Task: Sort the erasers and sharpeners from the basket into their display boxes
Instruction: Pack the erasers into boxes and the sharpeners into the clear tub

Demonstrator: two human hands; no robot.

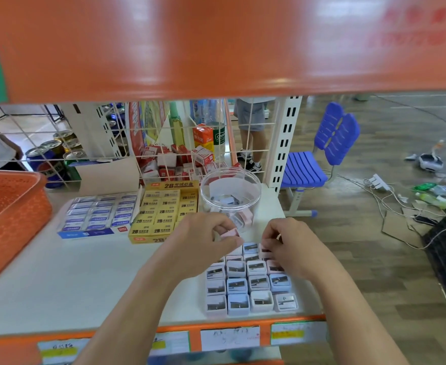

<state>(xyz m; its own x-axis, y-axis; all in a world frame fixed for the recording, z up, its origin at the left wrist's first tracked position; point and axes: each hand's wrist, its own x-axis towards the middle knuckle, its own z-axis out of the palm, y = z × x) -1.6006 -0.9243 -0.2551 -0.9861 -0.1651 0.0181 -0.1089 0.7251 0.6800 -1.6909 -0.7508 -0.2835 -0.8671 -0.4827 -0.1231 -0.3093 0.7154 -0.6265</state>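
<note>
Now left hand (pixel 203 243) pinching one pink sharpener (pixel 228 233), two eraser boxes (pixel 98 214) (pixel 161 209)

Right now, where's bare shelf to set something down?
Widest bare patch: front-left shelf, bordered by the orange basket, the blue eraser box, the yellow eraser box and the left hand, which pinches a pink sharpener. Thin strip right of the clear jar. Crowded: front right, sharpener rows beneath the right hand.

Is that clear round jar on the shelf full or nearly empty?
Nearly empty: the clear round plastic jar holds only a few small pastel sharpeners at its bottom; above them it is see-through.
</note>
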